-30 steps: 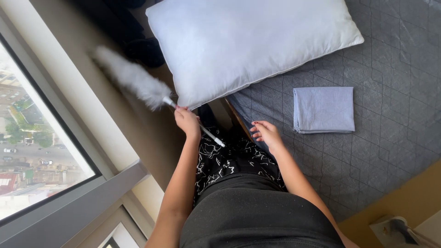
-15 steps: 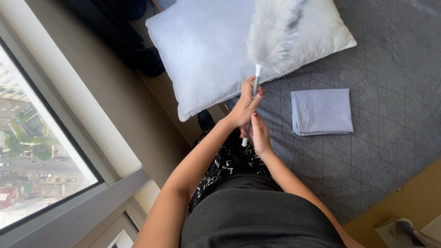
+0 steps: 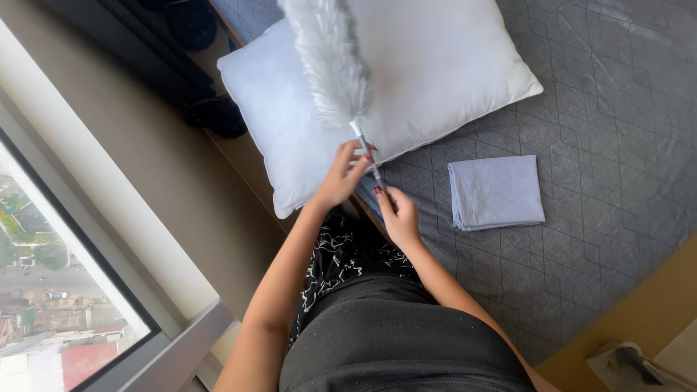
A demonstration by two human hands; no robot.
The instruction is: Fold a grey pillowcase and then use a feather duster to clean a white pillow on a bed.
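A white feather duster point(image 3: 330, 62) points up over a white pillow point(image 3: 435, 80) that lies on the grey quilted bed point(image 3: 602, 94). My left hand point(image 3: 341, 174) grips the duster's thin pale handle just below the feathers. My right hand point(image 3: 398, 212) holds the lower end of the same handle, fingers pinched on it. Both hands meet near the pillow's front corner, above my lap.
A folded grey cloth point(image 3: 495, 192) lies on the bed right of my hands. A large window point(image 3: 51, 290) and its beige sill point(image 3: 109, 181) run along the left. Dark slippers point(image 3: 214, 116) sit on the floor by the bed. A small white device point(image 3: 624, 359) rests at the bottom right.
The duster swung from the window sill on the left up over the pillow. My right hand came up and took the handle's lower end beside my left hand.
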